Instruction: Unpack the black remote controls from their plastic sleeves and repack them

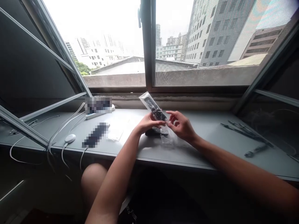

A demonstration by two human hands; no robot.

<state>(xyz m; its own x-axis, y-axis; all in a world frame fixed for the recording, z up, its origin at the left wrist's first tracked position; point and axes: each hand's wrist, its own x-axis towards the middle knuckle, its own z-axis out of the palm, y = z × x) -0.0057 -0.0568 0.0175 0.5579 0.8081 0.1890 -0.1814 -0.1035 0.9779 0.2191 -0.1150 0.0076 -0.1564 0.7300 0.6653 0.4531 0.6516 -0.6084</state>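
Clear plastic bag (149, 104) w/ black remote (154, 109), gripped in left hand (149, 123).
Right hand (181, 125) half open beside bag, holding nothing; slick plastic could slip, dropping remote on grey tabletop (205, 146).

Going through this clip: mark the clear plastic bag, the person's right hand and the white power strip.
Clear plastic bag (147, 100): head view, on its upper end, above the hands.
Right hand (181, 126): head view, on the back of the hand.
White power strip (92, 115): head view, on its uncovered end, left of the blurred patch.
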